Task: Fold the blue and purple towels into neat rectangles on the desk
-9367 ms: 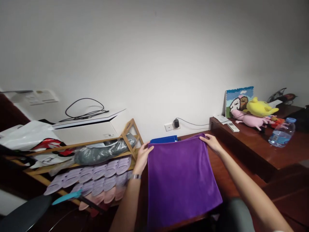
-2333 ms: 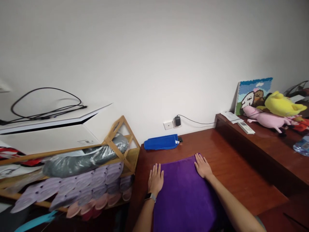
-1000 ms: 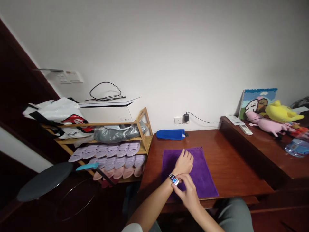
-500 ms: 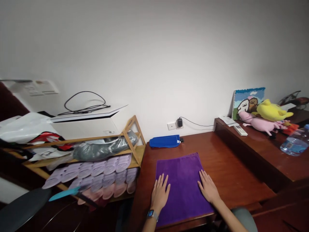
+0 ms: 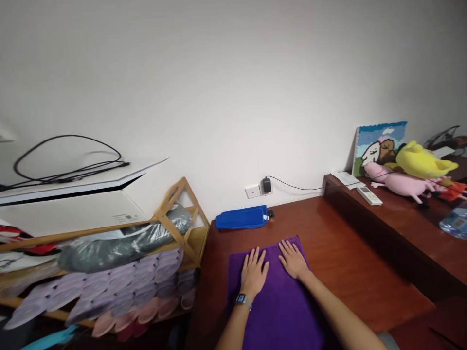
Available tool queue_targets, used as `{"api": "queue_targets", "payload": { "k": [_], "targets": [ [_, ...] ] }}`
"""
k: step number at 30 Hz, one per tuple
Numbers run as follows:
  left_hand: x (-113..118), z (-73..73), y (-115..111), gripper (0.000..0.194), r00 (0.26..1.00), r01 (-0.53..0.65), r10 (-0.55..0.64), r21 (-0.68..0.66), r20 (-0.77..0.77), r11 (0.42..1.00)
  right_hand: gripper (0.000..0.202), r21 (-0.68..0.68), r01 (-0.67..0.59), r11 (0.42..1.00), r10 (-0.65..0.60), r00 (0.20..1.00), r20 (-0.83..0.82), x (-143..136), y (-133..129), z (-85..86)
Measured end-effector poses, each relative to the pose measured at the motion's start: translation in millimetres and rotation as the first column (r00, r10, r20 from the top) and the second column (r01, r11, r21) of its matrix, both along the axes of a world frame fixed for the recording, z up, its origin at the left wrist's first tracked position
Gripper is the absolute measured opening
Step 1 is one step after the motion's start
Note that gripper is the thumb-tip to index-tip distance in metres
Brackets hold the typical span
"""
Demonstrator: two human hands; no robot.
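Note:
A purple towel (image 5: 277,306) lies spread flat on the reddish-brown wooden desk (image 5: 339,243). My left hand (image 5: 254,273) rests palm down on its left part, fingers stretched towards the far edge, a watch (image 5: 242,300) on the wrist. Palm down near the towel's far right corner lies my right hand (image 5: 293,259), its fingers spread. Both hands press on the cloth without gripping it. Beyond them, by the wall, a folded blue cloth (image 5: 241,217) lies on the desk. The towel's near edge runs out of view.
Left of the desk stands a wooden rack (image 5: 182,214) with several pale purple slippers (image 5: 124,274) and a white box (image 5: 83,206). On the raised right-hand ledge are a remote control (image 5: 369,196), a pink plush toy (image 5: 399,183), a yellow plush toy (image 5: 425,161) and a water bottle (image 5: 456,222). A charger (image 5: 266,184) sits in the wall socket.
Both hands have slid forward over the towel towards its far edge and closer together, the right hand moving inward from the right side. The view has come nearer to the wall.

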State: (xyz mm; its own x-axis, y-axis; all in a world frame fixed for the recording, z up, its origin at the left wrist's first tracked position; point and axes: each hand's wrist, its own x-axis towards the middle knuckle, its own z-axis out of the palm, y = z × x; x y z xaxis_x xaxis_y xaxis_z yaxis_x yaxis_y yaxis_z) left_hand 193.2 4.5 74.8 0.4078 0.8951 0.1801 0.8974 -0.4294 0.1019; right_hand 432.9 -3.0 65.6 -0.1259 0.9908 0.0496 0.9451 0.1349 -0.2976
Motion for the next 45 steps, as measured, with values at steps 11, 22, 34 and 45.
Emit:
{"api": "queue_targets", "payload": {
  "k": [11, 22, 34, 45],
  "targets": [
    [-56.4, -24.0, 16.6, 0.060, 0.988, -0.151, 0.149, -0.032, -0.042, 0.988, 0.073, -0.075, 0.130, 0.989, -0.126, 0.990, 0.057, 46.7, 4.0, -13.4],
    [27.8, -3.9, -58.9, 0.055, 0.998, 0.039, -0.042, 0.044, 0.055, 0.998, 0.063, 0.063, 0.003, 0.998, -0.001, 1.000, -0.030, -50.6, -84.2, 4.0],
    [-89.8, -22.7, -107.3, 0.055, 0.995, -0.098, 0.098, -0.033, 0.016, 0.995, 0.067, -0.042, 0.200, 0.979, -0.201, 0.979, -0.021, 13.3, -126.7, -13.3],
    [-19.2, -6.1, -195.8, 0.056, 0.971, 0.238, -0.239, 0.034, 0.022, 0.971, 0.058, 0.227, -0.139, 0.964, 0.157, 0.986, -0.063, -49.0, -215.6, -15.9]
  ]
}}
